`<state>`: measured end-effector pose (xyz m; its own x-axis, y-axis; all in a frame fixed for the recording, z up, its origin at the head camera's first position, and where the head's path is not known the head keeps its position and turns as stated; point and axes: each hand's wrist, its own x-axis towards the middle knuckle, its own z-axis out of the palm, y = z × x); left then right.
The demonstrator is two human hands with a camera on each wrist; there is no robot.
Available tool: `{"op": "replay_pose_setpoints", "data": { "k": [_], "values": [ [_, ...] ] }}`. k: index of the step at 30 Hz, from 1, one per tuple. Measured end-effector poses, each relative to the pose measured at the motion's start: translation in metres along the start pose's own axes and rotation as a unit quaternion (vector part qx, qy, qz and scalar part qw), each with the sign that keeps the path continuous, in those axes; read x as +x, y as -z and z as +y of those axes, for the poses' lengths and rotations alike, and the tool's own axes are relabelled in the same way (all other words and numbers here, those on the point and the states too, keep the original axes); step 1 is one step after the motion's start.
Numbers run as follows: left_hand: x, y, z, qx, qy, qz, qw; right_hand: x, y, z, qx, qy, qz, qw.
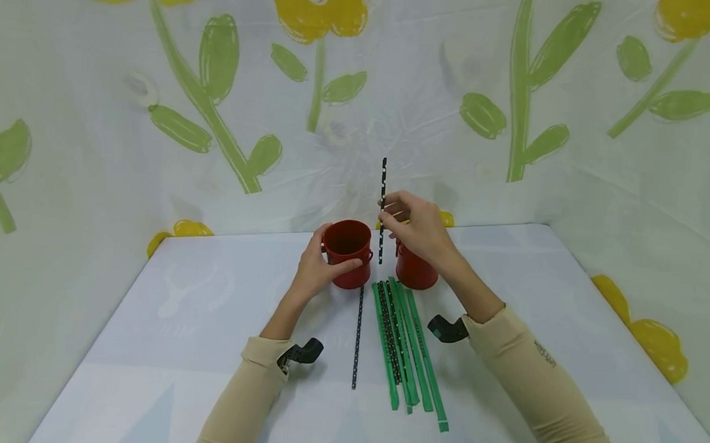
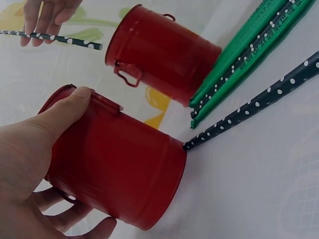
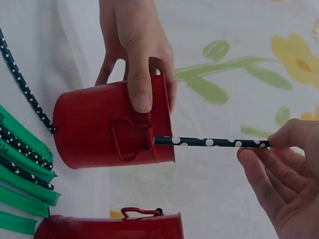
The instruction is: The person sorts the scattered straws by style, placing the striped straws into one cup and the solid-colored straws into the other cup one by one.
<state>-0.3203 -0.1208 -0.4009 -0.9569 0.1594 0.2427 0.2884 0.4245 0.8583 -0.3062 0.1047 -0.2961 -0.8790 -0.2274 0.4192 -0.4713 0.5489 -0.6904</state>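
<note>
My left hand (image 1: 321,266) grips a small red metal bucket (image 1: 351,274) round its side, thumb at the front. A black straw with white dots (image 1: 383,178) stands nearly upright, pinched near its middle by my right hand (image 1: 417,225). In the right wrist view its lower end overlaps the gripped bucket's rim area, by the side handle; in the head view it hangs to the right of that bucket. A second red bucket (image 1: 415,272) stands upright to the right, its top partly hidden by my right hand.
One loose dotted straw (image 1: 357,340) lies on the table with its far end at the gripped bucket's base. Right of it lie several green strips (image 1: 423,351) and more dotted straws (image 1: 386,319), side by side. A flowered cloth (image 1: 404,113) hangs behind the table (image 1: 216,307).
</note>
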Motion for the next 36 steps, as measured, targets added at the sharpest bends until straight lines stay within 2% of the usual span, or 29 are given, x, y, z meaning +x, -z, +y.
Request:
{"op": "replay_pose_setpoints", "data": {
  "k": [4, 8, 16, 22, 28, 36],
  "values": [
    [0.0, -0.002, -0.003, 0.0, 0.003, 0.004, 1.0, 0.003, -0.002, 0.0, 0.004, 0.003, 0.0, 1.0],
    [0.0, -0.007, -0.006, 0.0, 0.003, -0.006, 1.0, 0.004, -0.002, 0.003, 0.01, -0.002, 0.006, 1.0],
    [-0.003, -0.013, -0.002, -0.001, 0.0, -0.012, 0.9999, 0.007, 0.0, 0.006, 0.024, 0.012, 0.029, 0.999],
    [0.0, -0.009, -0.001, 0.001, 0.0, -0.012, 0.9999, 0.019, 0.002, 0.006, 0.051, 0.026, 0.054, 0.997],
    [0.004, -0.002, -0.002, 0.009, -0.002, -0.001, 1.0, 0.03, 0.001, 0.008, 0.042, 0.025, 0.055, 0.997],
    [0.002, -0.001, -0.004, -0.002, -0.004, -0.008, 1.0, 0.028, -0.004, 0.011, 0.063, 0.025, 0.048, 0.997]
  ]
}}
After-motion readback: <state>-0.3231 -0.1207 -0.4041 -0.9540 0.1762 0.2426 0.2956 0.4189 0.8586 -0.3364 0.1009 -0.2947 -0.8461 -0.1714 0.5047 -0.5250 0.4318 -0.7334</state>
